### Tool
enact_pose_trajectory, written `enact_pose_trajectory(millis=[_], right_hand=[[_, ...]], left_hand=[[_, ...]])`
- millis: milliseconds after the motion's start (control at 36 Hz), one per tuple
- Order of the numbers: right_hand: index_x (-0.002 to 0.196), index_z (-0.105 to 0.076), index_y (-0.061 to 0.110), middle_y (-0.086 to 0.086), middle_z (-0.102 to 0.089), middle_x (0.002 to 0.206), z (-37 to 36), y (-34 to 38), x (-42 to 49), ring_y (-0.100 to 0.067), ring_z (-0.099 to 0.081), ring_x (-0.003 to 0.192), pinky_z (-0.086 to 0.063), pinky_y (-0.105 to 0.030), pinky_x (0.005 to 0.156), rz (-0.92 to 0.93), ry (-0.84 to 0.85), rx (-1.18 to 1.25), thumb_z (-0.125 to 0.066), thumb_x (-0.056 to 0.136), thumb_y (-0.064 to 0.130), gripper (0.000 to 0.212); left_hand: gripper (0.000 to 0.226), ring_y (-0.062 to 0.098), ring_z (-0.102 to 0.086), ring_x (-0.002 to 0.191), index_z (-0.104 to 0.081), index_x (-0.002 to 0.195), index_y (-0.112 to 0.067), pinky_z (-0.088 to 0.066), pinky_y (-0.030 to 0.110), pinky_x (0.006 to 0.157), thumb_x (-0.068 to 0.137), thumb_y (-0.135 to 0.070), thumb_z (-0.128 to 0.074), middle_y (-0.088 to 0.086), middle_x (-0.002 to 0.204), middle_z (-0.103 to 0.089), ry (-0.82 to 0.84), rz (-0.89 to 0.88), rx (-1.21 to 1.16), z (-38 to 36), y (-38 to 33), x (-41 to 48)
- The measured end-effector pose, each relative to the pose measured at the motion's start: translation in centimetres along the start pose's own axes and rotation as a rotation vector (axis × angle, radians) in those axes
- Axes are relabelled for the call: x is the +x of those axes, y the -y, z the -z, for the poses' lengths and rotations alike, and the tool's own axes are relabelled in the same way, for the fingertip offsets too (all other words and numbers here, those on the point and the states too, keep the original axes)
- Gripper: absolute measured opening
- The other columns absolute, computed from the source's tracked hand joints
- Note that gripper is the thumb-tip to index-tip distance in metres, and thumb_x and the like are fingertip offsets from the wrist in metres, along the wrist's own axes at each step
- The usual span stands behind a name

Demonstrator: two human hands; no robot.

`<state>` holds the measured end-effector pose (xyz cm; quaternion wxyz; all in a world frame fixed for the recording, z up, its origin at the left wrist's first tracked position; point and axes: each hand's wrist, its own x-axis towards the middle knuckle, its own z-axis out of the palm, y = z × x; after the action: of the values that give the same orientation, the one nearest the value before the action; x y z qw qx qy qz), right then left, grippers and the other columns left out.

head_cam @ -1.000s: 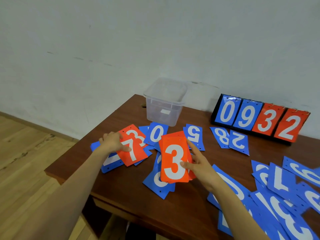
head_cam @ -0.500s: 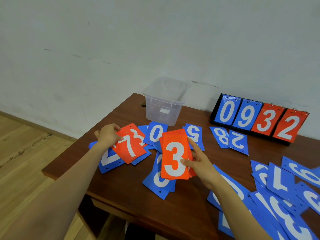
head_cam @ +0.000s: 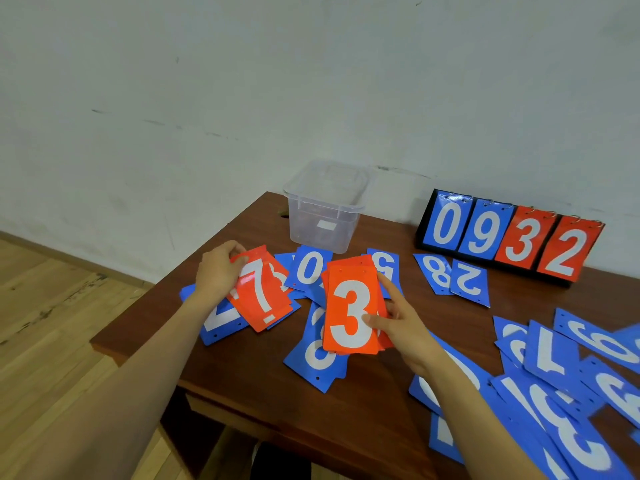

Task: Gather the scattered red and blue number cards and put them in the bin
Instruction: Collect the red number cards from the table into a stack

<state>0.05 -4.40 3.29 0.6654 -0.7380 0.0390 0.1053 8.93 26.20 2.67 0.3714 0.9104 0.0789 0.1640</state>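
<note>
Change since earlier: left hand (head_cam: 217,270) has moved from the side edge of the red 7 card (head_cam: 260,291) to its far corner. That card now covers most of the red card beneath it. The right hand's cards have kept their place.
Surface: brown wooden table (head_cam: 242,372) against a pale wall (head_cam: 242,98); its right side is cut off by the frame edge.
Right-side heap: blue pile (head_cam: 571,393) of overlapping number cards, running out of frame; several digits are only partly readable.
Display: black scoreboard (head_cam: 509,237) at the back right, reading 0 and 9 in blue, 3 and 2 in red.
Container: clear bin (head_cam: 325,211), upright at the back of the table near the wall. Through its walls only a small white label (head_cam: 326,225) shows.
Held cards: red stack (head_cam: 351,313) with a 3 on top, raised over a blue card; the count beneath the top card cannot be told.
Loose cards by the bin: blue 0 card (head_cam: 310,268) just in front of the bin, a blue 5 partly hidden behind the red stack.
Right hand (head_cam: 403,325): grips the red stack, thumb on its face, forefinger along its right edge.
Left hand: fingers curled over the far corner of the red 7 card, pinching it.
</note>
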Motion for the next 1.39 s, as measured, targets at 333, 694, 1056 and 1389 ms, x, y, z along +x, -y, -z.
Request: enact_pose_trajectory(millis=[333,694,1056,1389], right_hand=[[0.146,-0.021,0.042,-0.005,-0.051,0.133,1.3,0.1,-1.9,-0.024,-0.06,0.109,-0.058,-0.039,0.076,0.066,-0.072,0.003,-0.063,0.089,0.009,0.078],[0.146,-0.021,0.039,0.006,-0.044,0.137,3.3,0.0,-4.0,-0.012,-0.057,0.109,-0.056,-0.026,0.073,0.165,-0.103,-0.045,-0.057,0.092,0.005,0.074],[0.135,-0.037,0.043,-0.004,-0.067,0.115,2.5,1.4,-4.8,-0.022,-0.067,0.101,-0.058,-0.031,0.074,0.082,0.133,0.106,-0.045,0.098,0.007,0.053],[0.137,-0.032,0.043,0.0,-0.059,0.115,-0.3,1.2,-2.6,-0.017,-0.065,0.097,-0.057,-0.027,0.068,0.105,0.153,-0.034,-0.069,0.083,0.006,0.075]], left_hand=[[0.015,0.011,-0.065,0.079,-0.063,0.102,-0.015,-0.052,0.016,0.055,0.088,-0.019,-0.065,-0.001,0.093,-0.066,0.201,-0.067,-0.59,0.7,-9.0,-5.4],[0.007,0.015,-0.066,0.079,-0.064,0.095,-0.013,-0.056,0.025,0.059,0.088,-0.013,-0.064,0.004,0.09,-0.068,0.426,0.017,-0.886,-1.5,-13.9,-8.6],[0.009,0.02,-0.059,0.108,-0.063,0.091,-0.032,-0.052,0.047,0.091,0.084,-0.028,-0.069,-0.001,0.117,-0.057,0.353,-0.133,-0.614,-4.0,-12.5,-10.4],[0.026,0.011,-0.052,0.107,-0.059,0.112,-0.023,-0.05,0.028,0.086,0.087,-0.026,-0.065,-0.01,0.115,-0.05,0.227,-0.109,-0.545,-3.3,-10.3,-9.9]])
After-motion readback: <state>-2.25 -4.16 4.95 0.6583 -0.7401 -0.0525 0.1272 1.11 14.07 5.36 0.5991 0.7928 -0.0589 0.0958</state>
